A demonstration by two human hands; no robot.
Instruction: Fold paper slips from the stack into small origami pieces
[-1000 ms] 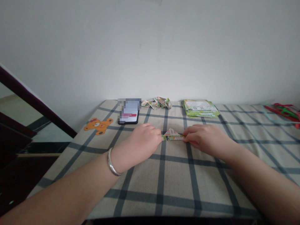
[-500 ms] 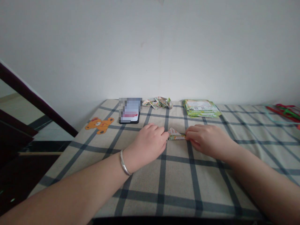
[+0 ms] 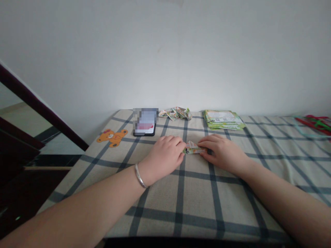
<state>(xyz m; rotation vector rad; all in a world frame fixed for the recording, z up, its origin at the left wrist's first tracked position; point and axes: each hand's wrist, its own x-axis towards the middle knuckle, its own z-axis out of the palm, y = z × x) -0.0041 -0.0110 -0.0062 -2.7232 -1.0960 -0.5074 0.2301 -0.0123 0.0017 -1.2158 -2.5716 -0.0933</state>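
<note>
On a checked tablecloth [image 3: 198, 196] by a white wall [image 3: 165, 55], both hands [image 3: 167, 155] [image 3: 223, 151] grip folded paper [image 3: 192, 150].

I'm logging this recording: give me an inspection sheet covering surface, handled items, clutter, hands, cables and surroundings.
Surface: checked tablecloth, wrinkled toward the right.
Handled items: small folded paper, printed, with a pointed peak on its far side.
Clutter: phone, partly pixelated; crumpled-looking printed paper; stack of green printed sheets; flat orange bear figure; red and green items, too unclear to identify.
Left hand: holds the paper's left end; silver bangle on the wrist.
Right hand: at the paper's right end; pinch unclear.
Cables: nothing seen.
Surroundings: pale wall behind; dark rail at left.
</note>
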